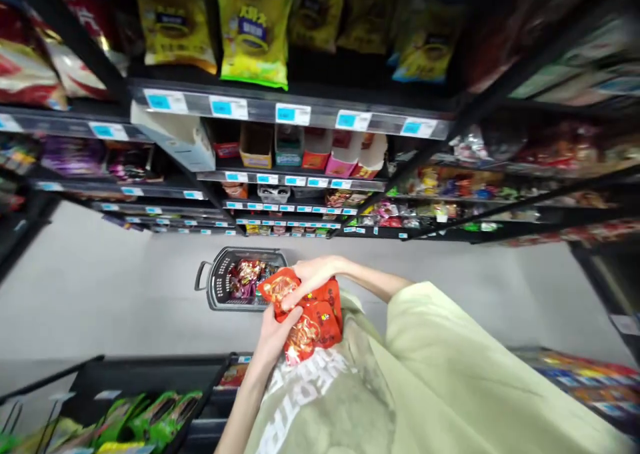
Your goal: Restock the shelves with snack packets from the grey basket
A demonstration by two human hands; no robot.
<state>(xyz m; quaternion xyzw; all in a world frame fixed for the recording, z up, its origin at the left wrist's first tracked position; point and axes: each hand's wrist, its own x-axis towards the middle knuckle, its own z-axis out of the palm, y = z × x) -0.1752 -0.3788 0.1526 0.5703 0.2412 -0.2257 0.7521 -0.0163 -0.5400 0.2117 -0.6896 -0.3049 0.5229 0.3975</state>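
Several red snack packets (320,324) are held close against the front of a pale green shirt. My left hand (275,334) grips them from the lower left, its thumb lying over the printed front. My right hand (313,277) reaches across from the upper right, with fingers on top of the packets. Just left of the packets, a dark basket (216,287) stands on the grey floor, its handle out to the left. Wrapped items (247,277) in red and purple lie inside it. One packet corner overlaps the basket's right end in this view.
Tall black shelving (330,101) runs across the top, with yellow bags (255,34), small open boxes (257,149) and price labels. Another rack with green packets (165,417) stands at the lower left. More goods are at the lower right (585,381).
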